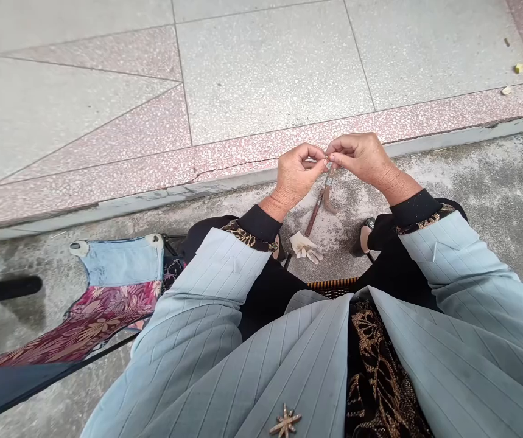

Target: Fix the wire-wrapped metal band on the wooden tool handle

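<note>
In the head view my left hand and my right hand meet at the fingertips above the ground. Both pinch a tiny reddish-brown item, too small to name. Below them, on the concrete between my feet, lies a hand tool with a dark red handle and a curved brown part; my hands hide some of its upper end. A whitish work glove rests by the lower end of that handle.
Ahead runs the edge of a raised terrazzo step. To my left stands a chair with patterned red and denim fabric, beside a black bar. A woven seat edge shows between my legs. Small pale bits lie at the upper right.
</note>
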`<state>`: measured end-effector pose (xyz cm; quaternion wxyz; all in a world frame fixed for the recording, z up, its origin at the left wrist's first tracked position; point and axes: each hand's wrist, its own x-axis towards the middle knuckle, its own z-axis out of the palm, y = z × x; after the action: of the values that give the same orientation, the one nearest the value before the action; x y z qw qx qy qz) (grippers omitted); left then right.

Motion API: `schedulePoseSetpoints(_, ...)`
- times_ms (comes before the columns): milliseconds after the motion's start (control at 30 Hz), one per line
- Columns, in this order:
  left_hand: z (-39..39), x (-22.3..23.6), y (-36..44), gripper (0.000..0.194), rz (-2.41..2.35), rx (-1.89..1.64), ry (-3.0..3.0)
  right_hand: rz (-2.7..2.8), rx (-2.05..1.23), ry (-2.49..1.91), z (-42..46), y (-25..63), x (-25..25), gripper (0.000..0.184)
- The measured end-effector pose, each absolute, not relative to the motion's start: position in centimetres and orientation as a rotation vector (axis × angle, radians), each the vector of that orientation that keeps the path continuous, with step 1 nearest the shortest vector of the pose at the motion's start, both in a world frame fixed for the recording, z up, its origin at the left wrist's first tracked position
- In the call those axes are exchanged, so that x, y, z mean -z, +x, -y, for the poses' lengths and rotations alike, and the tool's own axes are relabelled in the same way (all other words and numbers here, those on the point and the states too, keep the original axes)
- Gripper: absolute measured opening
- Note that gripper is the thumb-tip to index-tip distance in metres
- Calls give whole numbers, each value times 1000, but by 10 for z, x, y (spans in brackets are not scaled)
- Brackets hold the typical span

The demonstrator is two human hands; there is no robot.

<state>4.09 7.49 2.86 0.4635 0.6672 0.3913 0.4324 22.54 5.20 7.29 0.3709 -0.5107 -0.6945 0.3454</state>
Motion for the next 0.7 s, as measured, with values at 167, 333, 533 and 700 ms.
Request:
schedulePoseSetpoints(167, -72, -32, 40, 9, -939, -1053, 1699, 1978, -740, -1296, -53, 231, -76, 10)
schedulePoseSetpoints(333, -73, -31, 42, 12, -896, -984, 1717, 2131, -696, -1301, -54, 238, -75, 6)
schedulePoseSetpoints(533, -79, -32, 45, 18, -792, -935, 1544, 2035, -715, -1384, -57, 240, -67, 4)
schedulePoseSetpoints(700, -80, -29, 50, 14, -734, -831, 1435, 1895, -863, -1398, -59, 244, -62, 8)
